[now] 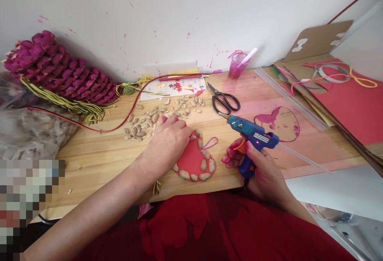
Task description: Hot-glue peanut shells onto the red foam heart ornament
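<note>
Red card (190, 158); rough, oblong peanuts (184, 175)

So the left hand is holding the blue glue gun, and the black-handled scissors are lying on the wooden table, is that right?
Not quite: the head view shows the right hand holding the blue glue gun. The black-handled scissors are indeed lying on the wooden table.

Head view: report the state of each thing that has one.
Glue gun, gripped in the right hand, light lit, glue stick protruding behind.
Red cutout, partly edged with peanuts, partly covered by the left hand.
Loose peanuts, scattered, unshelled.
Scissors, lying down, blades apparently closed.
Cup, standing, stained pink, stick inside.
Tan heart, lying flat, stained purple.
</note>
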The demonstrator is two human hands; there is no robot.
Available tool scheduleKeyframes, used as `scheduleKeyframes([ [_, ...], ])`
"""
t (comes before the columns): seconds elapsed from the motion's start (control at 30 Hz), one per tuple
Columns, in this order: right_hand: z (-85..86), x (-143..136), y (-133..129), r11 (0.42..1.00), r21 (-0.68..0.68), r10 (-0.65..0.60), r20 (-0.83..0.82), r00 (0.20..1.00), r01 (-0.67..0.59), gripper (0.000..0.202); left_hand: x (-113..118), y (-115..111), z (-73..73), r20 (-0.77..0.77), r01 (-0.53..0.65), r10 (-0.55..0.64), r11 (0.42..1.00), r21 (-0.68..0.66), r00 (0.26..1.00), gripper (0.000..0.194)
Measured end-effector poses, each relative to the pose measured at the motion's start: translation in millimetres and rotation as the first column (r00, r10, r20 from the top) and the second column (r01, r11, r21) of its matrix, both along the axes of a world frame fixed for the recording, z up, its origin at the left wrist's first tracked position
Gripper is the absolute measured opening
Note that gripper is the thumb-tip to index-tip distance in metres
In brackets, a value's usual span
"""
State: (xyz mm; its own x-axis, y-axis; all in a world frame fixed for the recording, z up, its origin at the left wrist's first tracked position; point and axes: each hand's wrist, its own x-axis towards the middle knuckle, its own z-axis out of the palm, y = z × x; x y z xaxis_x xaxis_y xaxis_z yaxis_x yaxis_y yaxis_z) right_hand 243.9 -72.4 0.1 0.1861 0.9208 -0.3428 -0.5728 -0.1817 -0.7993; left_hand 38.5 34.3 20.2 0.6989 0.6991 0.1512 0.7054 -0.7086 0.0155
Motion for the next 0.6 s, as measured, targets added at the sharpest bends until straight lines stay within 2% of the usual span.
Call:
scheduleKeyframes([
  [0.17, -1.9, -2.7, 0.2, 1.0, 0.025, -0.011, 0.059, 0.998, 0.009, 0.03, -3.8, 2.6, -1.7, 0.065, -0.001, 0.005, 0.999, -0.052, 0.998, 0.017],
  [0.23, -2.0, -4.4, -1.4, 0.999, 0.051, -0.011, 0.088, 0.996, 0.006, 0.031, -7.7, 3.9, 2.2, 0.199, -0.025, 0.059, 0.985, -0.17, 0.978, 0.014],
  [0.3, 0.4, -6.8, -5.7, 0.997, 0.076, -0.01, 0.108, 0.994, 0.002, 0.03, -13.9, 3.7, 8.6, 0.388, -0.019, 0.186, 0.918, -0.397, 0.902, 0.01],
  [0.33, 2.7, -8.1, -8.9, 0.996, 0.087, 0.001, 0.115, 0.993, -0.011, 0.03, -17.7, 2.6, 12.1, 0.476, 0.021, 0.282, 0.844, -0.536, 0.833, 0.01],
  [0.4, 9.6, -10.4, -17.0, 0.99, 0.114, 0.065, 0.138, 0.988, -0.081, 0.029, -26.1, -1.9, 18.1, 0.568, 0.183, 0.507, 0.621, -0.762, 0.648, 0.02],
  [0.47, 18.4, -11.9, -25.8, 0.966, 0.154, 0.177, 0.194, 0.965, -0.208, 0.031, -34.2, -9.0, 21.7, 0.538, 0.383, 0.698, 0.387, -0.839, 0.473, 0.03],
  [0.5, 23.1, -12.6, -30.0, 0.946, 0.176, 0.227, 0.238, 0.944, -0.272, 0.033, -37.7, -13.1, 22.4, 0.506, 0.466, 0.76, 0.303, -0.831, 0.409, 0.032],
  [0.53, 27.8, -13.3, -33.7, 0.929, 0.188, 0.258, 0.288, 0.922, -0.318, 0.036, -40.8, -17.4, 22.6, 0.476, 0.529, 0.8, 0.242, -0.813, 0.366, 0.032],
  [0.6, 36.4, -15.6, -39.6, 0.905, 0.187, 0.283, 0.409, 0.868, -0.383, 0.038, -45.6, -25.7, 22.1, 0.447, 0.613, 0.83, 0.17, -0.772, 0.333, 0.031],
])
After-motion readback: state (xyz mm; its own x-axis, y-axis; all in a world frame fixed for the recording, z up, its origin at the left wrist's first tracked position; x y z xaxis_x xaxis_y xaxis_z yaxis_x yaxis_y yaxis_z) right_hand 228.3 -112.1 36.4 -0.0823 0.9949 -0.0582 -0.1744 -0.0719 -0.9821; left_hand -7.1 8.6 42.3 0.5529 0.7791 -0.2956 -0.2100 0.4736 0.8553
